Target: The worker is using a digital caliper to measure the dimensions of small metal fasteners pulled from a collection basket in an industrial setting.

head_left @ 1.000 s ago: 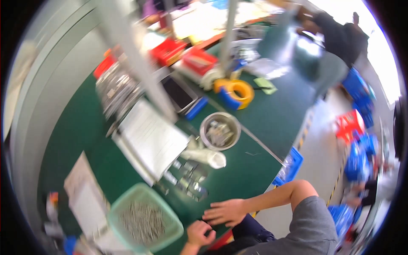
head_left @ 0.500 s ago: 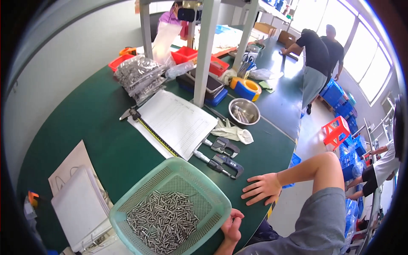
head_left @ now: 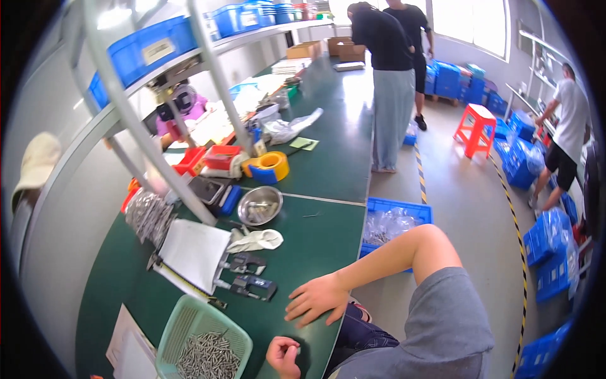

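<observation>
Basket [head_left: 189,319], pale green plastic mesh, sits at the near edge of the green matte bench [head_left: 303,252], part-filled with small grey metal pins [head_left: 205,359]. Left hand [head_left: 284,357] just right of the basket, fingers curled shut around something tiny; what it is cannot be told. Right hand [head_left: 319,297] flat on the bench, fingers spread, holding nothing. Beyond the basket: two dark calipers [head_left: 249,284], white sheet [head_left: 196,252], white glove [head_left: 259,240], round steel bowl [head_left: 260,205].
</observation>
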{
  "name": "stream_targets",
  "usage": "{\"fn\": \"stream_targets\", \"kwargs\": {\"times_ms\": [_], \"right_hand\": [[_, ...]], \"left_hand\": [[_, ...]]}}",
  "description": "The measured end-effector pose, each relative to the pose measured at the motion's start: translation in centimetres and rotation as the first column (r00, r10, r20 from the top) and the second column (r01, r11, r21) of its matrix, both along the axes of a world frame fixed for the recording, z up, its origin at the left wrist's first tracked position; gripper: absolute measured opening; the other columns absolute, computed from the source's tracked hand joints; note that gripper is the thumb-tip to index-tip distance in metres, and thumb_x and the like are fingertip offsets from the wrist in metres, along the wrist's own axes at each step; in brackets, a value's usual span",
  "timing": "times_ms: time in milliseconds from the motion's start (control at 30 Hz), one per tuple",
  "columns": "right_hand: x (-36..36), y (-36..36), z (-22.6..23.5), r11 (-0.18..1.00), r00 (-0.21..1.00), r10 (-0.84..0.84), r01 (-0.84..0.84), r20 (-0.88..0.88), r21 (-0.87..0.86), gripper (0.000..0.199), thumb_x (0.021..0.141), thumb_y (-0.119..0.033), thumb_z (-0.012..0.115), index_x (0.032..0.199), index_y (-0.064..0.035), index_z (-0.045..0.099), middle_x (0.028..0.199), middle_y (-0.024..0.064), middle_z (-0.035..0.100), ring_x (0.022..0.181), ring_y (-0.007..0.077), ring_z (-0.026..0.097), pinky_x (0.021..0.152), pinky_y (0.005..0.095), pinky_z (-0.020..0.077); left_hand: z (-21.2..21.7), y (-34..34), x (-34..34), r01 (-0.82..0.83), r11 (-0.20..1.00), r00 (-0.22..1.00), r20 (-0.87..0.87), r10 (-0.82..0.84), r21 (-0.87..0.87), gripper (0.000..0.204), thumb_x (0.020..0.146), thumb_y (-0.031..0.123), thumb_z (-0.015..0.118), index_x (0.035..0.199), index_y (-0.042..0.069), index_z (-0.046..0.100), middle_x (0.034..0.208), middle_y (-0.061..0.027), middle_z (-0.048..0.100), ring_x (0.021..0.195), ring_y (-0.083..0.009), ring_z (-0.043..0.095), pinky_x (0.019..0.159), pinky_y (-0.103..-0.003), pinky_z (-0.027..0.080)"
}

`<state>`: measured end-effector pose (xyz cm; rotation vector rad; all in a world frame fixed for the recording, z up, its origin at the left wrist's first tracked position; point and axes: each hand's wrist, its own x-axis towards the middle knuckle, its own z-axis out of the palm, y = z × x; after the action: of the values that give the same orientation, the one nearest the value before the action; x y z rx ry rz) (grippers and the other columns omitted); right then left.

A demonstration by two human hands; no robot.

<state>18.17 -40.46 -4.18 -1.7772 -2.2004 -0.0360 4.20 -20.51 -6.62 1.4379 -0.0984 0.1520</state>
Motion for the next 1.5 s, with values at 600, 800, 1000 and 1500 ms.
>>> {"fn": "stream_targets", "kwargs": {"times_ms": [600,800,1000,1500], "right_hand": [[0.0,0.0,-1.4,0.883,0.913,-0.407,0.397,-0.01,0.252,0.059,0.065,-0.036,0.054,0.113,-0.0028,0.046,0.112,0.0132,0.049,0.102,0.0262,0.048,0.094,0.0414,0.0337],[-0.3,-0.3,-1.1,0.871,0.907,-0.404,0.42,-0.115,0.256,0.057,0.057,-0.035,0.06,0.103,-0.0027,0.05,0.105,0.0119,0.05,0.097,0.0272,0.049,0.093,0.0428,0.0332],[-0.4,-0.6,-0.8,0.855,0.9,-0.396,0.434,-0.183,0.283,0.052,0.058,-0.037,0.06,0.097,-0.0027,0.053,0.097,0.011,0.052,0.09,0.0272,0.051,0.091,0.0424,0.0348],[-0.3,-0.4,-1.3,0.826,0.909,-0.379,0.418,-0.175,0.379,0.025,0.072,-0.029,0.054,0.074,-0.0048,0.05,0.076,0.0076,0.05,0.075,0.0258,0.05,0.08,0.039,0.0386]], "left_hand": [[0.4,-9.5,6.1,0.151,-0.25,0.154,0.273,-0.95,-0.956,0.065,0.076,0.046,0.044,0.118,-0.004,0.04,0.104,-0.018,0.048,0.084,-0.0263,0.052,0.063,-0.033,0.045],[-1.4,-9.0,5.2,0.156,-0.059,0.156,0.084,-0.984,-0.986,0.081,0.073,0.056,0.043,0.125,-0.006,0.033,0.118,-0.0173,0.044,0.104,-0.0272,0.046,0.085,-0.037,0.04],[-1.5,-8.7,4.9,0.109,-0.064,0.211,0.086,-0.974,-0.992,0.084,0.071,0.062,0.041,0.121,-0.006,0.038,0.117,-0.0163,0.045,0.105,-0.0269,0.045,0.089,-0.039,0.037],[-0.9,-6.7,5.1,0.265,-0.051,0.351,0.146,-0.925,-0.963,0.058,0.084,0.046,0.033,0.108,-0.002,0.054,0.102,-0.0138,0.049,0.098,-0.027,0.042,0.089,-0.04,0.034]]}}
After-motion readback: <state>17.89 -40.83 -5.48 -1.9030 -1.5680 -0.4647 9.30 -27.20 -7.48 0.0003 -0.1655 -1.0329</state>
